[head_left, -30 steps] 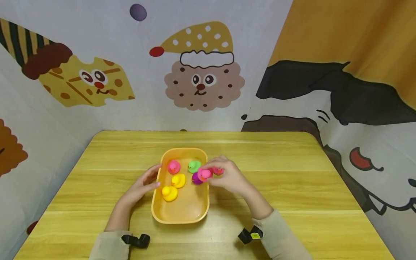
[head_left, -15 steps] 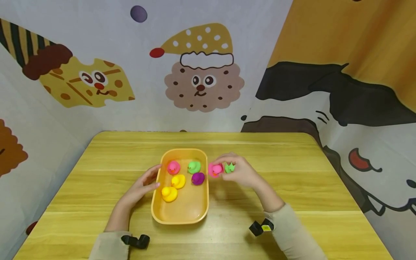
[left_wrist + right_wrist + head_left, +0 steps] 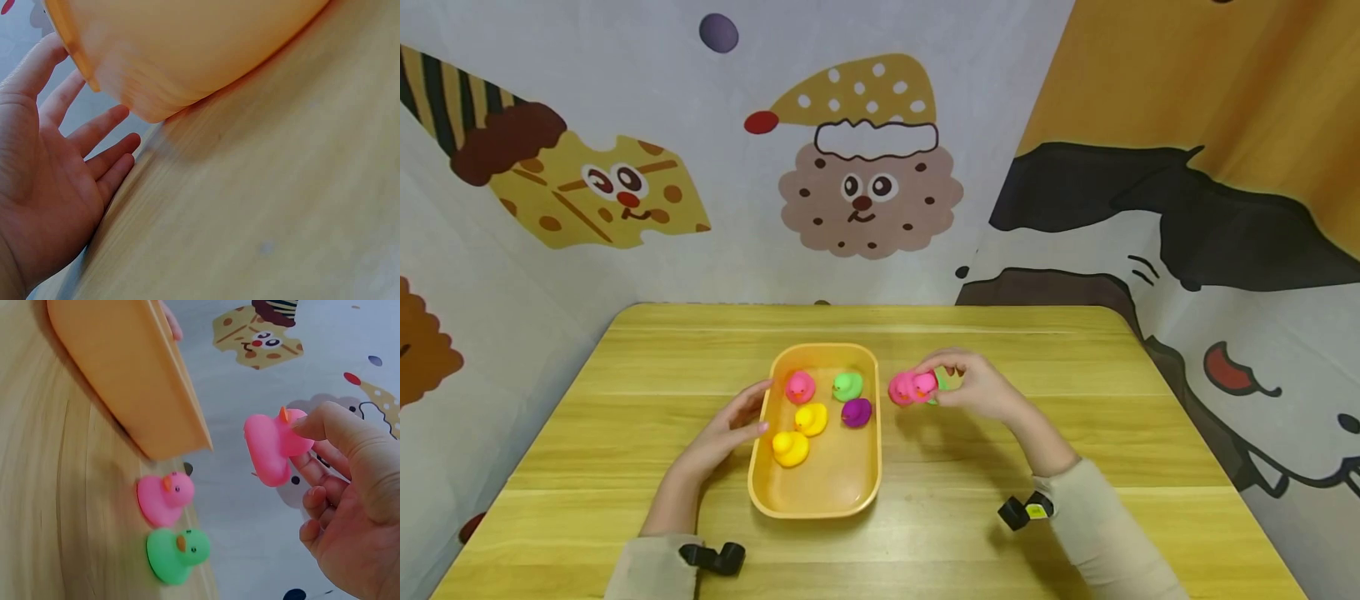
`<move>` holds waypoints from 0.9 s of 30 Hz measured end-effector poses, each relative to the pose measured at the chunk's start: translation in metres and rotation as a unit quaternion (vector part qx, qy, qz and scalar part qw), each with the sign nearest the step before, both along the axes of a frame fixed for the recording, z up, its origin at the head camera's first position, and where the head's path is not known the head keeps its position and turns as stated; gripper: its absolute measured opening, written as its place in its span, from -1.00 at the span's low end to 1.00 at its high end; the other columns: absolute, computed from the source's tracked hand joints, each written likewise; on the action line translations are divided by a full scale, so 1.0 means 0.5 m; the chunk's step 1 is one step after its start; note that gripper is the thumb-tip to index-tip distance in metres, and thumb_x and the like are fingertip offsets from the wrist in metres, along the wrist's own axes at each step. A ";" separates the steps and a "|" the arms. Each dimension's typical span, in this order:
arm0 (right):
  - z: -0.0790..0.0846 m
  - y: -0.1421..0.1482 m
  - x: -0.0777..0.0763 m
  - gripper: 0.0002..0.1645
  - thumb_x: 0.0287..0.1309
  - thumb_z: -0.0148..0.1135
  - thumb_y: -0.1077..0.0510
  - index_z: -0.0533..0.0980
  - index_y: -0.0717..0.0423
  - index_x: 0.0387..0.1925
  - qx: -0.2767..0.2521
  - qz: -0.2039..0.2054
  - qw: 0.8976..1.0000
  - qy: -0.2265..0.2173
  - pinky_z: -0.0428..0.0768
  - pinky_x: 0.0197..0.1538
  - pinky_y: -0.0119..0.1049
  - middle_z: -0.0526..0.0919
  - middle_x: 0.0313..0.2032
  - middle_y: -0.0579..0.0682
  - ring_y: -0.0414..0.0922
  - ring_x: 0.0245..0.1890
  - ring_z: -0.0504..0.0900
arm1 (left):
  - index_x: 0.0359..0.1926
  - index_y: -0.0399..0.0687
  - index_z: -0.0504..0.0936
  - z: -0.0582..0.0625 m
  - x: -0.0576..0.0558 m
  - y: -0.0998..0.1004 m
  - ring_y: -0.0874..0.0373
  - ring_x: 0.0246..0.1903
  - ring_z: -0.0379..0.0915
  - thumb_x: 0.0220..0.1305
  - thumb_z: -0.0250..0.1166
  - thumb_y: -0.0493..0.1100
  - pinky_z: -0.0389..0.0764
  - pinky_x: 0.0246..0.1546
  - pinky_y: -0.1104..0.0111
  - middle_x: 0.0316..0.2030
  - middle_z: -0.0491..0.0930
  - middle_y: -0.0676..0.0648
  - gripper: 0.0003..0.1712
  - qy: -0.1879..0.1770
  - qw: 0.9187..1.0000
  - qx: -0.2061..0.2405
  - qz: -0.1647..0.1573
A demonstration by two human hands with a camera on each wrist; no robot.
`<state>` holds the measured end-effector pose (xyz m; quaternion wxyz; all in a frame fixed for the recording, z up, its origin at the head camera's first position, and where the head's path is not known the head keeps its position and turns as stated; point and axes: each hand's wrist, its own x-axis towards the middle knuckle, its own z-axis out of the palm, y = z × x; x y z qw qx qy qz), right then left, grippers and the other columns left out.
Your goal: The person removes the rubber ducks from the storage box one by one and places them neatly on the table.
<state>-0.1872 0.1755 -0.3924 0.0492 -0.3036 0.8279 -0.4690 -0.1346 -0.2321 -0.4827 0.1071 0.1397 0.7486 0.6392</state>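
My right hand (image 3: 977, 387) pinches a pink rubber duck (image 3: 275, 447) between thumb and fingers, held above the table to the right of the orange tray (image 3: 831, 483). Below it on the table sit a second pink duck (image 3: 164, 499) and a green duck (image 3: 175, 555), partly covered by the hand and held duck in the head view. My left hand (image 3: 733, 421) rests at the tray's left rim, its fingers fairly straight and spread. Inside the tray are a pink duck (image 3: 801, 387), a green duck (image 3: 847, 386), a purple duck (image 3: 857, 412) and two yellow ducks (image 3: 792, 448).
The wooden table (image 3: 625, 400) reaches back to a cartoon-printed cloth (image 3: 872, 275). Similar cloth hangs at both sides. A small black camera (image 3: 713, 558) is strapped to the left wrist, another black camera (image 3: 1025, 510) to the right.
My right hand has moved right with the pink duck, from over the tray's right rim to above the ducks on the table. My left hand and the tray have stayed put.
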 end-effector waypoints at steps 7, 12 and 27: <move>-0.003 0.019 -0.016 -0.55 -0.16 0.44 0.37 0.67 0.04 -0.13 0.009 -0.006 1.000 -0.014 0.30 -0.23 -0.21 0.67 -0.16 -0.11 -0.06 -0.30 0.38 | 0.46 -0.09 0.11 -0.003 0.000 -0.001 -0.27 0.31 0.04 0.34 0.15 -0.30 0.05 0.20 -0.17 0.39 0.12 -0.27 -0.28 -0.002 1.000 0.002 -0.001; 0.021 0.029 -0.009 -0.56 -0.15 0.36 0.46 0.64 0.21 -0.11 0.017 -0.007 1.000 -0.020 0.29 -0.23 -0.19 0.66 -0.15 0.04 -0.02 -0.31 0.35 | 0.46 -0.06 0.12 -0.003 0.000 -0.001 -0.27 0.30 0.05 0.34 0.15 -0.29 0.05 0.20 -0.17 0.39 0.12 -0.27 -0.29 0.001 1.000 0.001 -0.001; 0.049 0.068 -0.009 -0.58 -0.12 0.31 0.50 0.62 0.30 -0.10 0.041 0.006 0.999 -0.023 0.28 -0.27 -0.18 0.64 -0.18 0.12 -0.05 -0.35 0.30 | 0.45 -0.08 0.11 0.003 0.000 0.002 -0.27 0.31 0.03 0.33 0.15 -0.31 0.05 0.20 -0.16 0.39 0.11 -0.28 -0.28 0.000 1.000 0.010 -0.003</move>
